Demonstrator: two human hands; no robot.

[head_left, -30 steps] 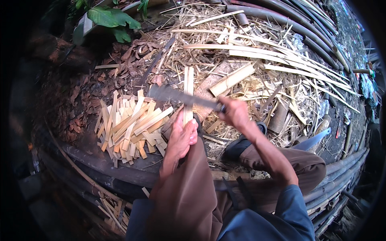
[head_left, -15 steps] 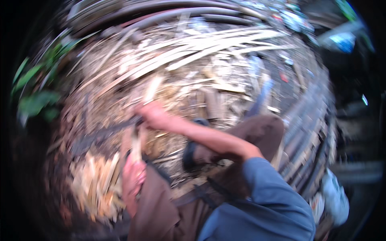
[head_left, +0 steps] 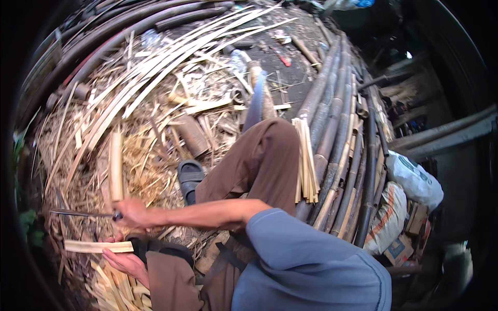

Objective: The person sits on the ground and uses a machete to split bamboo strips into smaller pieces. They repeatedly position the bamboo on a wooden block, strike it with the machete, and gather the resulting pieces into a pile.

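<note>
My left hand (head_left: 128,263) grips a short, pale split bamboo piece (head_left: 98,246), which lies nearly level and points left. Just above it, my right hand (head_left: 134,213) is closed round the dark handle of a long knife (head_left: 85,213). The knife's blade also points left, apart from the bamboo piece and roughly parallel to it. Under my left hand lies a heap of split bamboo pieces (head_left: 116,293). Beyond my right hand, a longer half-round bamboo length (head_left: 115,166) rests on the shavings.
Long bamboo strips (head_left: 176,57) cross the litter of shavings. A handsaw (head_left: 255,103) stands beyond my bent knee. A bundle of thin slats (head_left: 307,166) leans by dark bamboo poles (head_left: 340,103) on the right. White sacks (head_left: 415,179) sit beyond the poles.
The view has swung right and sharpened. The bamboo piece in my left hand has tipped from upright to nearly level. My right hand still holds the knife, now close above the piece.
</note>
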